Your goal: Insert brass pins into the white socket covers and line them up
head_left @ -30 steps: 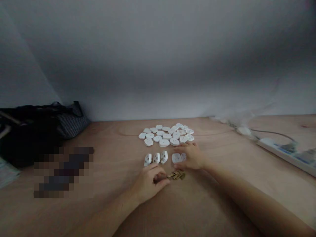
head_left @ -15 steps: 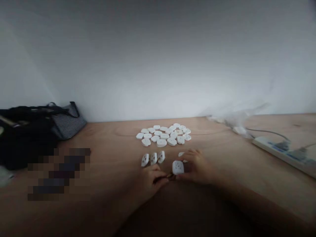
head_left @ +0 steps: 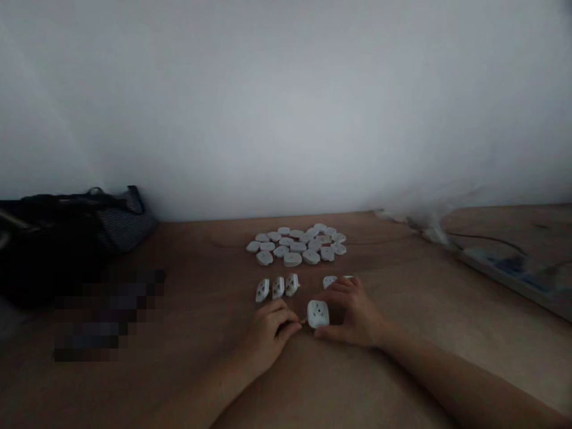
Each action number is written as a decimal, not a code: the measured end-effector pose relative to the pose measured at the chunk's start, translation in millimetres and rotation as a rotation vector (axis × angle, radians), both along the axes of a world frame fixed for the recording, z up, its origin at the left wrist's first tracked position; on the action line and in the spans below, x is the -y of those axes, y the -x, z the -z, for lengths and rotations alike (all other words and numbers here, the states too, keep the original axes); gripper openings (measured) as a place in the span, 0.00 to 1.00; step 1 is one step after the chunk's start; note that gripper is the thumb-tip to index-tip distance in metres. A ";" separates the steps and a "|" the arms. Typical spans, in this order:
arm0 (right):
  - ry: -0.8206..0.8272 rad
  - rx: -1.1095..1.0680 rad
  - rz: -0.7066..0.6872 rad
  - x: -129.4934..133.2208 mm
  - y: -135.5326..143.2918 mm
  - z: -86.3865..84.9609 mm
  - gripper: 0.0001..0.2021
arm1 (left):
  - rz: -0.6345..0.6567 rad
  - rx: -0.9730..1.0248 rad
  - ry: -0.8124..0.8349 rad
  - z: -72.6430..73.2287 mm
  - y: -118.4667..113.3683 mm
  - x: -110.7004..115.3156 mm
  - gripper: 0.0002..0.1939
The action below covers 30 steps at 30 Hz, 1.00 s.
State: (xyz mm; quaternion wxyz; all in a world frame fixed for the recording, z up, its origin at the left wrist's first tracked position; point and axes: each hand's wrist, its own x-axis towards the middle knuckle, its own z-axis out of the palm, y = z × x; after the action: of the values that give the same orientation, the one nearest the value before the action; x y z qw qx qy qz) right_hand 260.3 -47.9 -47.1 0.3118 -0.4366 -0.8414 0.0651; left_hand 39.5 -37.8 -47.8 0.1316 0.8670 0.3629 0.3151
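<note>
My right hand [head_left: 353, 313] grips a white square socket piece [head_left: 318, 314] by its right side, its holed face turned toward me. Just left of it, my left hand [head_left: 273, 330] has thumb and forefinger pinched on something small and thin at the piece's left edge, too small to name. Beyond my left hand stand three white pieces in a row, one of them the right-hand piece [head_left: 292, 285], with metal parts showing. Another white piece [head_left: 329, 282] lies behind my right fingers, partly covered. Farther back, several white pieces [head_left: 292, 258] form a cluster.
A black bag [head_left: 53, 250] and a striped bag [head_left: 123, 223] sit at the left, near a blurred-out dark object [head_left: 109, 316]. On the right are a power strip [head_left: 504, 274] with plugs, a cable and clear plastic [head_left: 433, 223]. A pale wall rises behind the wooden table [head_left: 201, 268].
The held white piece has moved slightly left and toward me, with my right hand. More of the pieces behind my right fingers shows. The picture is darker.
</note>
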 end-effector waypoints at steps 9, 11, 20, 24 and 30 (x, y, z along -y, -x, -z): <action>-0.022 -0.010 -0.032 1.8 2.8 0.5 0.22 | 0.029 0.165 -0.090 -3.8 -2.6 1.5 0.04; -0.037 -0.012 -0.036 2.3 4.1 0.5 0.23 | 0.046 0.184 -0.095 -3.5 -5.0 3.3 0.04; -0.038 -0.028 -0.051 3.3 4.7 -1.4 0.22 | 0.168 0.199 -0.207 -2.9 -7.3 1.7 0.06; -0.049 -0.041 -0.060 3.2 5.2 -0.9 0.22 | 0.202 0.202 -0.299 -0.7 -8.6 0.6 0.06; -0.046 -0.063 -0.054 4.0 6.3 -2.7 0.20 | 0.161 0.186 -0.300 -4.4 -10.4 3.6 0.05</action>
State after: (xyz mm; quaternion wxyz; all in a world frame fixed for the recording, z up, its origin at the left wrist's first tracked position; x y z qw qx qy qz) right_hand 254.0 -51.9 -44.4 0.3462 -0.4039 -0.8440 0.0677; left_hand 49.9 -41.4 -43.4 0.0586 0.8703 0.2275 0.4329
